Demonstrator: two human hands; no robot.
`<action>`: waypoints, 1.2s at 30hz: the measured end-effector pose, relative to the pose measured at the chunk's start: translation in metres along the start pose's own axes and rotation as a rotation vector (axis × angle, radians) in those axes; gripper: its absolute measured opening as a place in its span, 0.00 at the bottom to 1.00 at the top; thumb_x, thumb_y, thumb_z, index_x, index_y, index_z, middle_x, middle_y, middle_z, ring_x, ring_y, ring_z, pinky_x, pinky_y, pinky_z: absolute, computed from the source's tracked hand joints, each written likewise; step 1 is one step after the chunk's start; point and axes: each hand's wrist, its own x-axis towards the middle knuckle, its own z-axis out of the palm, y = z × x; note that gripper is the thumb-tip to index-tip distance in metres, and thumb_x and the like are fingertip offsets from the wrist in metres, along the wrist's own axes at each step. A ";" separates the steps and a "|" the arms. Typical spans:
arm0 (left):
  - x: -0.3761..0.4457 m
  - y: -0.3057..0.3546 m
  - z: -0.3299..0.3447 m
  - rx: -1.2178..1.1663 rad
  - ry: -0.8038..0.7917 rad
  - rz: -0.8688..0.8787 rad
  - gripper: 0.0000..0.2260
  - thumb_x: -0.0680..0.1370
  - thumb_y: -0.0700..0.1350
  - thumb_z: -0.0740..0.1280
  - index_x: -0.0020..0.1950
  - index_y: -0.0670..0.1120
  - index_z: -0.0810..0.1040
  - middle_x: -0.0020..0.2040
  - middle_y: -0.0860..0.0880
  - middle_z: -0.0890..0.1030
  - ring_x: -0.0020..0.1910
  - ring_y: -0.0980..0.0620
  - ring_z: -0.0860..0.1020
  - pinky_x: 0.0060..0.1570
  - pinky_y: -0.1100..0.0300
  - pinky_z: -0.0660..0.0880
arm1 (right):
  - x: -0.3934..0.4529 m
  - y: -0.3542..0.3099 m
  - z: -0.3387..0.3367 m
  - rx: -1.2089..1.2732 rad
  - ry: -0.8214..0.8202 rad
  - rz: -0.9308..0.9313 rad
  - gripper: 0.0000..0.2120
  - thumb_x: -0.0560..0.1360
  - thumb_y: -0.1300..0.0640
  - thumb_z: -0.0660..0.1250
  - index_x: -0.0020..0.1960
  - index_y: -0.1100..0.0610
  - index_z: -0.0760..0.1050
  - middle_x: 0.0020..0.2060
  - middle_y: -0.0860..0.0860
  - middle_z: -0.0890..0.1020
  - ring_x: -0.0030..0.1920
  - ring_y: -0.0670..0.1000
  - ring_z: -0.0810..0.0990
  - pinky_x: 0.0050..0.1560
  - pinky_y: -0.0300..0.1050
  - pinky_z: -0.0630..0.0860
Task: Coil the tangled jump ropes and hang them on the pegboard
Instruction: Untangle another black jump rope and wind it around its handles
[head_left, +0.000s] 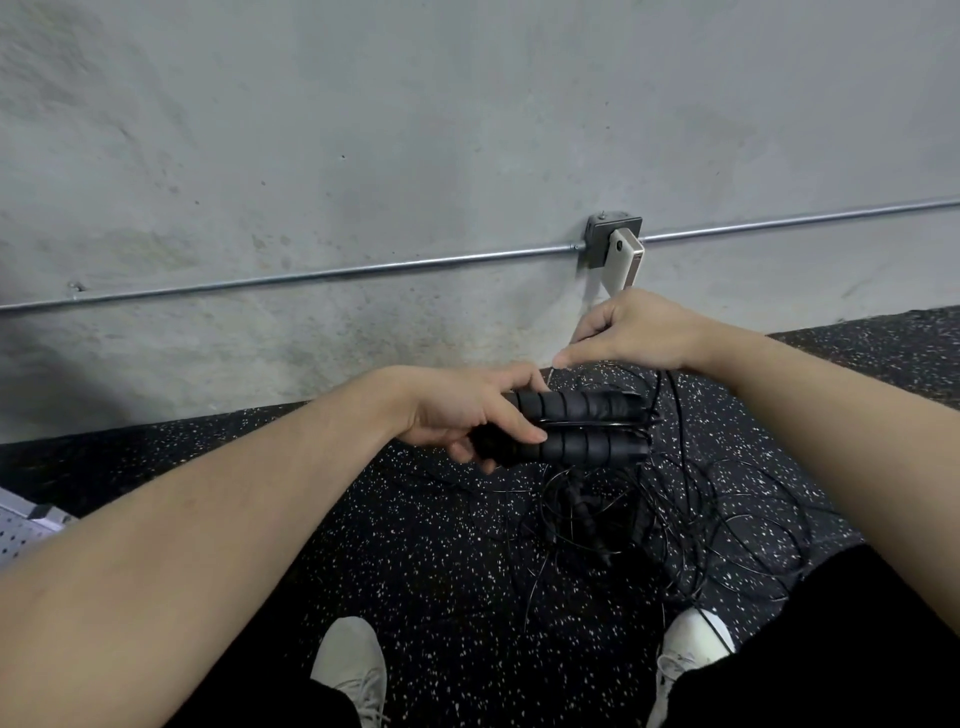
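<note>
The left hand (457, 410) grips two black handles (582, 423) side by side. The right hand (634, 330) pinches a thin cord (670, 395) above tangled ropes (649, 519) on the speckled floor (415, 545).

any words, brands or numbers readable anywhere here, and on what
None can be read.
Handles in the left hand: plain black foam, no print showing.
White device at the wall box: no label visible.
Shoes: no logo legible.
Perforated panel at the left edge: blank.

Dim even light, soft blur, bowed edges
</note>
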 end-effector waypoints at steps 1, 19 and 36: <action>0.001 -0.001 0.000 0.036 0.022 0.004 0.13 0.80 0.40 0.69 0.59 0.51 0.69 0.50 0.41 0.78 0.29 0.49 0.77 0.18 0.66 0.63 | 0.002 -0.004 0.003 0.002 0.020 -0.008 0.12 0.66 0.41 0.79 0.39 0.49 0.86 0.40 0.55 0.85 0.39 0.48 0.78 0.44 0.44 0.73; 0.015 -0.009 0.003 -0.048 0.381 0.043 0.24 0.81 0.38 0.68 0.69 0.52 0.59 0.51 0.40 0.77 0.23 0.51 0.74 0.19 0.61 0.70 | 0.001 -0.061 0.037 -0.084 0.164 -0.045 0.07 0.71 0.49 0.77 0.42 0.53 0.86 0.40 0.51 0.87 0.41 0.51 0.84 0.39 0.41 0.77; -0.005 0.005 -0.025 -0.999 0.557 0.331 0.15 0.81 0.33 0.63 0.68 0.34 0.72 0.49 0.38 0.77 0.34 0.49 0.77 0.24 0.68 0.73 | 0.000 -0.063 0.058 0.481 0.143 0.141 0.21 0.78 0.36 0.64 0.55 0.54 0.74 0.30 0.46 0.74 0.26 0.45 0.66 0.25 0.38 0.63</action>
